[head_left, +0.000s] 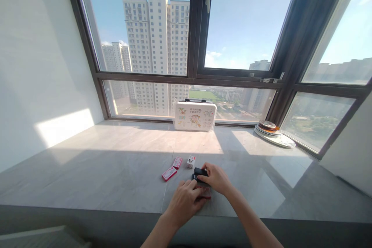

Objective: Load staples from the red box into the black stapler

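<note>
On the grey marble-look sill, my right hand [217, 178] is closed around a small black stapler [200, 172], thumb on the near side and fingers over the top. Close in front, my left hand [183, 200] is curled with its thumb and fingers around a small red box [207, 193]. Its fingertips reach up to the stapler's near end; whether they also grip it I cannot tell. Much of the red box is hidden by the left fingers. Just beyond the hands stands a small white box [191, 161] with a dark print. Two red-and-white boxes, one nearer [169, 174] and one farther [177, 162], lie to the left.
A white carry case [195, 116] with cartoon prints and a dark handle leans by the window [232, 75]. Stacked plates [271, 131] sit in the right corner. The sill's front edge [116, 210] runs below the hands, and a white wall [37, 85] closes the left side.
</note>
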### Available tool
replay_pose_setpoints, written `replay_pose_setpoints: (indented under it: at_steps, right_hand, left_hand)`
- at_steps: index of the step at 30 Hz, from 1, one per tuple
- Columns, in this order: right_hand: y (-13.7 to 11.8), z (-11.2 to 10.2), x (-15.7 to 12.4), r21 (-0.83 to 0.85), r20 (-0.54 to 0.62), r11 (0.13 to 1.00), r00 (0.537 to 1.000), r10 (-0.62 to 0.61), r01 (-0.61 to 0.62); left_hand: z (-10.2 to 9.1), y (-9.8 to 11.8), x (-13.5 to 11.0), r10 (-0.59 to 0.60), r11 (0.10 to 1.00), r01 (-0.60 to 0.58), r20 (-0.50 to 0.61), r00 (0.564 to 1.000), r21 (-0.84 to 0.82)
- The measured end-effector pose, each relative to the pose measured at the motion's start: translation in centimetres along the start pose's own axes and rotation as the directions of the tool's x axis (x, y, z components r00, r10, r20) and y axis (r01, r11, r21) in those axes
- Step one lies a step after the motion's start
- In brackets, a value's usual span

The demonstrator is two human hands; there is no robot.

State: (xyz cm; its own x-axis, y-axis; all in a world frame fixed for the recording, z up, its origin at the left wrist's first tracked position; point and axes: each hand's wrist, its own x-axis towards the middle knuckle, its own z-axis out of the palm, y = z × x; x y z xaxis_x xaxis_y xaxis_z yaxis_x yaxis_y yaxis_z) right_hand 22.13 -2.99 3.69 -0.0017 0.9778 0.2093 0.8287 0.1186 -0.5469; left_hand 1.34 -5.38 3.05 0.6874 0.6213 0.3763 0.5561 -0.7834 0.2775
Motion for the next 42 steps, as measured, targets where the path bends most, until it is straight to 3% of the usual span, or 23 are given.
replay_pose_setpoints:
  at_steps: [4, 11, 19, 25, 29, 33, 42]
  right_hand:
    - [1.3, -0.8, -0.6, -0.027, -0.026, 0.997, 0.997, 0.066, -0.067]
    - [2.5, -1.7, -1.7, -0.048, -0.068, 0.991, 0.99, 0.121, -0.124]
    - [2.3, -1.6, -1.9, -0.053, -0.087, 0.992, 0.99, 0.11, -0.114]
    - [1.9, -1.8, -2.2, -0.059, -0.097, 0.989, 0.987, 0.13, -0.136]
    - [1.7, -2.5, -2.4, -0.059, -0.087, 0.987, 0.986, 0.146, -0.151]
    - [2.0, -3.1, -2.6, 0.011, 0.026, 0.984, 0.984, 0.176, -0.176]
    - [2.8, 0.3, -2.6, 0.217, -0.117, 0.927, 0.935, 0.335, -0.305]
  left_hand:
    - [-1.1, -1.7, -0.1, -0.073, 0.992, 0.079, -0.064, 0.995, 0.103]
    - [-2.9, -8.1, -1.4, -0.199, 0.968, 0.229, -0.243, 0.949, 0.101]
    - [-1.3, -12.2, 0.4, -0.212, 0.965, 0.189, -0.118, 0.97, -0.181]
    - [0.0, -12.3, 0.4, -0.215, 0.974, 0.209, -0.078, 0.973, -0.085]
    - [0.6, -11.0, 0.7, -0.252, 0.968, 0.249, -0.146, 0.957, -0.037]
    - [0.9, -9.3, 1.6, -0.297, 0.953, 0.304, -0.231, 0.927, -0.006]
    - [1.9, -8.5, 3.8, -0.312, 0.949, 0.314, -0.259, 0.914, -0.035]
